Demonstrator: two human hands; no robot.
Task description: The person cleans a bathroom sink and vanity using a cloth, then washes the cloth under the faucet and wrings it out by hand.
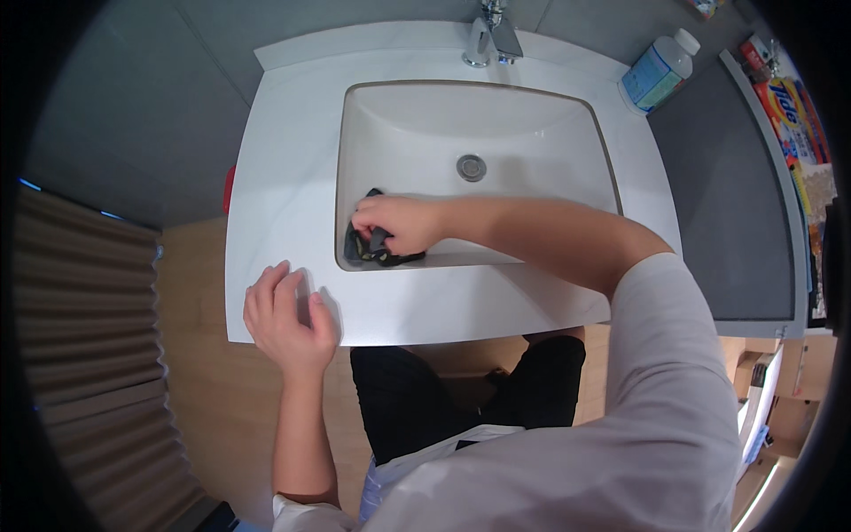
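My right hand (399, 222) reaches down into the near left corner of the white sink basin (479, 115). Its fingers are closed on a bunched dark cloth (356, 248) with small yellowish patches. Part of the cloth presses against the basin's left wall, and part is hidden under my fingers. My left hand (288, 319) is at the near left of the white countertop (284, 204), fingers slightly curled and apart, with nothing in it. The drain (471, 168) lies beyond my right hand.
A chrome faucet (483, 40) stands behind the basin. On the counter's far right is a white bottle with a blue label (656, 73). A grey cabinet (727, 195) and shelved packages (789, 115) are at right; a pleated curtain (89, 355) hangs at left.
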